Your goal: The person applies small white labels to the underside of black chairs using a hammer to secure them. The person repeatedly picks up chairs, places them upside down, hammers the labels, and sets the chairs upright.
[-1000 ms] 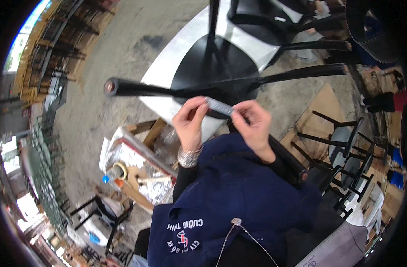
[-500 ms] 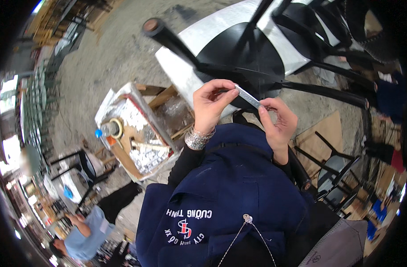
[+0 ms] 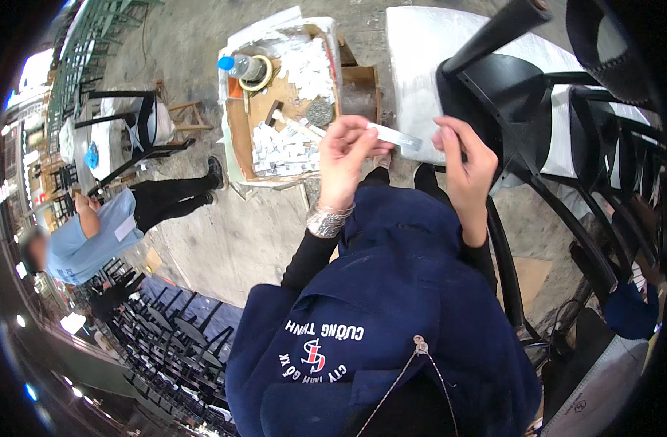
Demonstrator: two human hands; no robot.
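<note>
My left hand (image 3: 348, 156) pinches one end of a thin white-and-silver strip (image 3: 395, 137) between thumb and fingers. The strip's other end points toward my right hand (image 3: 469, 164), a small gap away. There the thumb and fingertips come together, and whether anything thin lies between them cannot be made out. Just beyond my left hand stands a shallow box (image 3: 235, 156) with cardboard inside. It holds many small white-and-silver pieces (image 3: 275, 149), a hammer (image 3: 275, 113), a tape roll (image 3: 257, 75) and a blue-capped bottle (image 3: 242, 68). An upturned black chair (image 3: 519, 109) is near my right hand.
A white-covered table (image 3: 421, 65) bears the chair at the far right, its legs reaching close to my right arm. More black chairs (image 3: 625, 142) crowd the right edge. At left, a person in a light blue shirt (image 3: 93, 237) is near rows of black furniture (image 3: 173, 335).
My right fingers have come off the strip, which stays in my left hand. The view has turned right, so the box now appears directly ahead and the chair farther right.
</note>
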